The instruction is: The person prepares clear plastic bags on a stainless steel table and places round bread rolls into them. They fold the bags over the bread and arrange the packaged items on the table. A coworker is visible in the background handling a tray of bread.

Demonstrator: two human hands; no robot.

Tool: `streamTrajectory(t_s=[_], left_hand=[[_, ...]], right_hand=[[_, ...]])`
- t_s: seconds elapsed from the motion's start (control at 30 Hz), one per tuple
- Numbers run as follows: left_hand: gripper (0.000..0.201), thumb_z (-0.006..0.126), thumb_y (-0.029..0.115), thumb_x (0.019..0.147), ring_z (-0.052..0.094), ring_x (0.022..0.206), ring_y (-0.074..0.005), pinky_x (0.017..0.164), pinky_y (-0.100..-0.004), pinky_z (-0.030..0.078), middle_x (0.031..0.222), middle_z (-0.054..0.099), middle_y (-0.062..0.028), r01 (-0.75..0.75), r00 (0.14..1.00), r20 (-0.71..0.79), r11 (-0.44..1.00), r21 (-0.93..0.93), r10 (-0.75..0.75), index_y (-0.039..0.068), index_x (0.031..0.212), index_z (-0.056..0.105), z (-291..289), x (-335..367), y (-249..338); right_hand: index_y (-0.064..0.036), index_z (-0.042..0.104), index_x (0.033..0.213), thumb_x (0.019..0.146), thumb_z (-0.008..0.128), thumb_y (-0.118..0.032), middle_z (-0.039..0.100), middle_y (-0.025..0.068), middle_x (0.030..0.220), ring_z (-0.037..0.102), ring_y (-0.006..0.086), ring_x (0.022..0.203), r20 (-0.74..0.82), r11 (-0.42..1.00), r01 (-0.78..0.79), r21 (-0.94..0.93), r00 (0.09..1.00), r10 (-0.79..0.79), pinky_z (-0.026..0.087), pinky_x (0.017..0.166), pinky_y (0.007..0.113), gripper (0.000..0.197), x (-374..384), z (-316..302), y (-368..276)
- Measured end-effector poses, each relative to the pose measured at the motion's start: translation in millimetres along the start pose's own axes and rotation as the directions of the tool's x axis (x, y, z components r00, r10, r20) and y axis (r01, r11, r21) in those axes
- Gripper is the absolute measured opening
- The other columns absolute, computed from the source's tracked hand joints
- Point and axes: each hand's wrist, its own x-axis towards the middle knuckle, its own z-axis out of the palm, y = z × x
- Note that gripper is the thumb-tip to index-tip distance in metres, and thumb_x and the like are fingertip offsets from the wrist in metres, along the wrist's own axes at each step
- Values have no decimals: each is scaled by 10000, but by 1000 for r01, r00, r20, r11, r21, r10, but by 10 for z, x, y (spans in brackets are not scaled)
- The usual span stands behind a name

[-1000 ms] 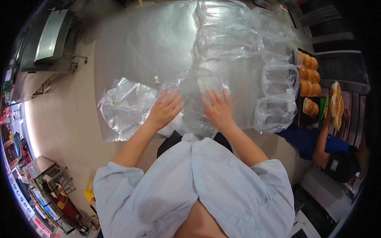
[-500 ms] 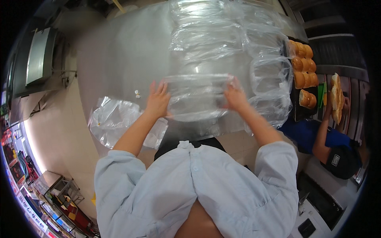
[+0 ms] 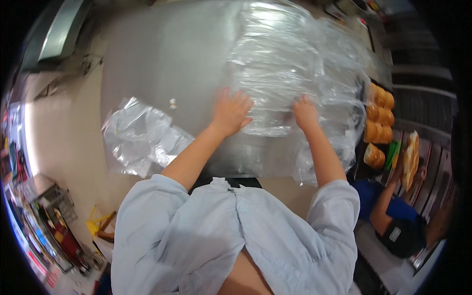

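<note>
A clear plastic bag (image 3: 272,118) lies flat on the metal table (image 3: 167,59), at the near end of a column of similar clear bags (image 3: 275,59). My left hand (image 3: 232,112) rests at its left edge, fingers spread and slightly blurred. At the right end, the fingers of my right hand (image 3: 306,113) are curled closed on the plastic. A second column of clear bags (image 3: 339,69) runs alongside on the right, and my right forearm passes over its near part.
Crumpled clear plastic (image 3: 140,132) lies at the table's near left, with small white bits (image 3: 172,103) beyond it. On the right, bread rolls (image 3: 379,113) sit on a black tray. Beside them a co-worker in a black cap (image 3: 400,238) holds a long loaf (image 3: 411,160).
The bag stretched between my hands now lies down against the column. My left hand has moved right and spread on its edge. The view has shifted, and the co-worker still holds the loaf.
</note>
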Motion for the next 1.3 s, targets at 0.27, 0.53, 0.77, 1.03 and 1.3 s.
streamTrajectory(t_s=[0.27, 0.53, 0.77, 1.03, 1.3], left_hand=[[759, 738, 430, 783, 300, 1420, -349, 1143, -581, 202, 1501, 367, -151, 478, 875, -35, 873, -92, -483, 86, 1398, 458, -366, -2019, -371], [258, 699, 247, 840, 454, 1281, -384, 1064, -483, 364, 1326, 551, -119, 486, 821, -228, 850, -202, -524, 94, 1040, 644, -41, -3393, -849], [245, 596, 226, 918, 521, 1139, -335, 987, -422, 410, 1214, 585, -135, 568, 597, -350, 689, -451, -722, -3, 994, 640, -192, -3279, -680], [302, 472, 193, 980, 469, 1136, -377, 996, -425, 370, 1218, 487, -212, 374, 720, -225, 640, -671, -656, -61, 1095, 587, -493, -3320, -603], [666, 643, 302, 801, 342, 1372, -385, 1140, -531, 257, 1447, 429, -207, 31, 978, -209, 991, 130, -3, 77, 1407, 479, -952, -2791, -1356]], right_hand=[[-82, 624, 1038, 799, 696, -137, 656, 126, 937, 633, 325, 874, -480, 685, 344, 642, 877, 9, 500, 777, 445, 255, -719, -1257, -1642], [-90, 661, 854, 802, 684, -208, 657, 82, 826, 646, 289, 797, -454, 480, 622, 619, 782, -427, 509, 753, 426, 132, -1043, -1335, -3322], [-49, 686, 957, 860, 672, -288, 693, 112, 896, 671, 283, 828, -281, 407, 363, 838, 927, -247, 526, 722, 397, 259, -1151, -1489, -3570], [-33, 668, 1108, 840, 688, -403, 668, 177, 1069, 643, 323, 992, -174, 123, 165, 979, 983, 65, 502, 865, 400, 458, -1180, -1702, -4093], [-87, 704, 926, 916, 558, -251, 659, 132, 910, 627, 325, 896, -427, 168, 393, 904, 811, 399, 496, 790, 431, 220, -1560, -1571, -3987]])
